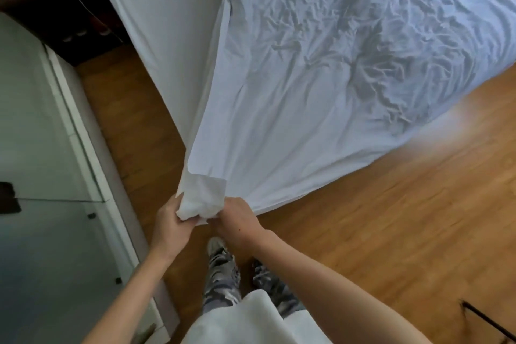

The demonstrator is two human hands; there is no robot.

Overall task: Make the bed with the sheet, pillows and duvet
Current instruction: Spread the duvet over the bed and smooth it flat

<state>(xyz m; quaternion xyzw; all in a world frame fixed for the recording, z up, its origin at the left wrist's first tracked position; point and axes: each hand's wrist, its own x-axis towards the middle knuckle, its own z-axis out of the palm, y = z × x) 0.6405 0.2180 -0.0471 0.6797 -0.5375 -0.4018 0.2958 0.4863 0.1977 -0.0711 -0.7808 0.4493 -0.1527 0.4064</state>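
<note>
Two hands [170,225] [237,218], one sheet [293,92] corner.

Sheet [321,70] over bed, perhaps; glass door [42,148] left.

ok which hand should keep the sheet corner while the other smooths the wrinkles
Probably left: the left hand grips the bunched sheet corner on the wall side, and the right hand lies nearer the wrinkled stretch.

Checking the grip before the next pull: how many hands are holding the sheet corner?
2. The left hand grips the bunched corner of the white sheet from the left; the right hand grips it from the right, right beside it, above the wooden floor.
</note>
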